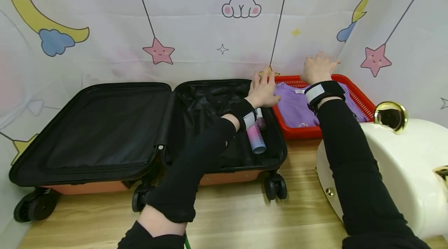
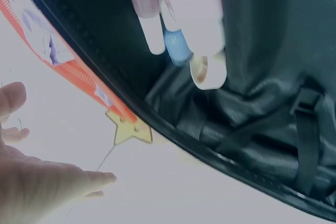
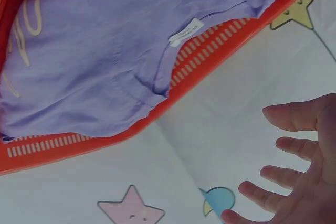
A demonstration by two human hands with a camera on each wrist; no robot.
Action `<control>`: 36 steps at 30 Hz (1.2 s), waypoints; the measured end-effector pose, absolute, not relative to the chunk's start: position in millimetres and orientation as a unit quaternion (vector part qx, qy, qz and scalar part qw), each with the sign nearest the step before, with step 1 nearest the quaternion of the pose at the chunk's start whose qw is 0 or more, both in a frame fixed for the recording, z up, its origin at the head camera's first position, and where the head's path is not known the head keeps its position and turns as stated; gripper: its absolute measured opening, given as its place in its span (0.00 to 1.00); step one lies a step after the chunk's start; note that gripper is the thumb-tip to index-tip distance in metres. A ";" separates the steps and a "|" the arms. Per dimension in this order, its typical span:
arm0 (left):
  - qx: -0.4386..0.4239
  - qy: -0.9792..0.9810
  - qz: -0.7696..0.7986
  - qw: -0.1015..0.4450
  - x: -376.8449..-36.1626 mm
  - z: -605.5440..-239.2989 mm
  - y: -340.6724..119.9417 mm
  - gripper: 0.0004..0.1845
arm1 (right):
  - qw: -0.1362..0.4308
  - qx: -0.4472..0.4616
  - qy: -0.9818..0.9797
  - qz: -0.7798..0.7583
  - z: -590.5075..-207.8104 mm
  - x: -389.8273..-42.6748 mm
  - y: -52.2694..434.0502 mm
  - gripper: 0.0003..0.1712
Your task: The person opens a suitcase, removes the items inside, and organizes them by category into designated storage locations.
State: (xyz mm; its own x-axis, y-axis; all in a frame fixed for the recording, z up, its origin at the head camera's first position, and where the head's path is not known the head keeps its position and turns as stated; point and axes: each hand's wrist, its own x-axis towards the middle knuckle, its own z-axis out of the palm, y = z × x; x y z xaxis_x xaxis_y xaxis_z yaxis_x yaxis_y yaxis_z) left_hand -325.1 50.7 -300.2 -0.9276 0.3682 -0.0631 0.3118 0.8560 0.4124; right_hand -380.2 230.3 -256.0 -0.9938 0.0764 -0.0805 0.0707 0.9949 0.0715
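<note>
Both hands, left (image 1: 264, 91) and right (image 1: 317, 68), reach open-fingered over the purple shirt (image 1: 297, 107) in the red basket (image 1: 362, 103), upper right.

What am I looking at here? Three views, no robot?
No robot: a person with a camera on the head and one on each wrist. The head view shows an open suitcase on a wooden floor, bottles inside it, and a red basket holding a purple shirt. The left hand and right hand reach over the basket, fingers spread, holding nothing. The left wrist view looks at the bottles, the right wrist view at the shirt.
</note>
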 end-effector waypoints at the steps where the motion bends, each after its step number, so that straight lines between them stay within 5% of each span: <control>1: 0.177 0.961 0.203 0.067 -325.4 -298.6 48.0 0.46 | 0.039 0.031 0.998 0.035 -255.7 -380.0 227.4 0.38; 20: 0.165 0.961 0.218 0.050 -329.3 -272.5 -7.0 0.42 | -0.005 -0.016 1.000 -0.012 -245.6 -366.8 203.1 0.43; 29: 0.151 0.962 0.215 0.073 -326.5 -277.5 -32.8 0.44 | -0.047 -0.056 0.997 0.006 -200.8 -356.3 186.1 0.41; 33: 0.151 0.963 0.207 0.078 -325.1 -279.3 -37.7 0.45 | -0.017 -0.070 0.997 0.036 -173.1 -343.2 180.5 0.40; 36: 0.151 0.964 0.201 0.089 -323.7 -282.8 -41.0 0.45 | 0.061 -0.068 0.993 0.079 -154.9 -330.9 180.9 0.40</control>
